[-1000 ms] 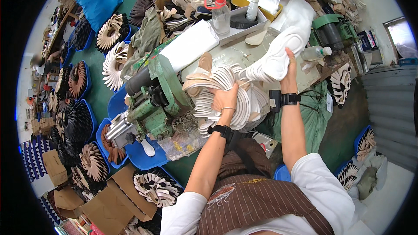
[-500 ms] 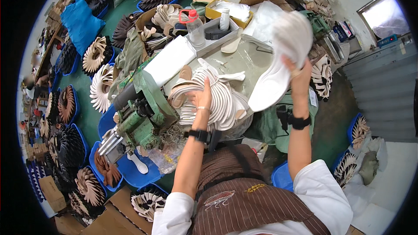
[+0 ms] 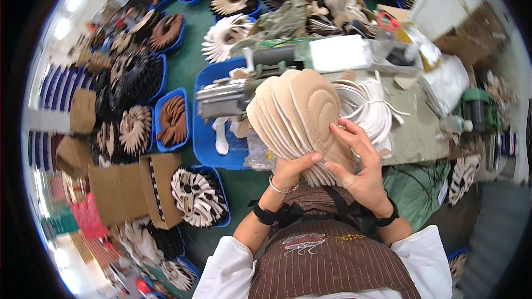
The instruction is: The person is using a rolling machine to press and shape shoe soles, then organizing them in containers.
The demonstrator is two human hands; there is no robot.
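Note:
In front of my apron I hold a fanned stack of beige shoe insoles (image 3: pixel 296 116), with stitched curves on the top one and white edges showing between the layers. My left hand (image 3: pixel 296 171) grips the lower left of the stack, thumb across the front. On the right side, my right hand (image 3: pixel 360 169) is closed round the lower edge, its fingertips resting on the top insole. Just behind the stack, a bundle of white insoles (image 3: pixel 374 108) lies on the worktable (image 3: pixel 424 138), partly hidden by what I hold.
A green machine with a metal arm (image 3: pixel 224 99) stands left of the stack, over a blue bin (image 3: pixel 202 138). Blue baskets of fanned insoles and cardboard boxes (image 3: pixel 116 191) crowd the floor at left. A green sack (image 3: pixel 415 188) hangs by the table's right end.
My right hand has come down from the right with the insoles, which now show their beige faces. My left hand has left the table bundle and grips them too. The view has turned left.

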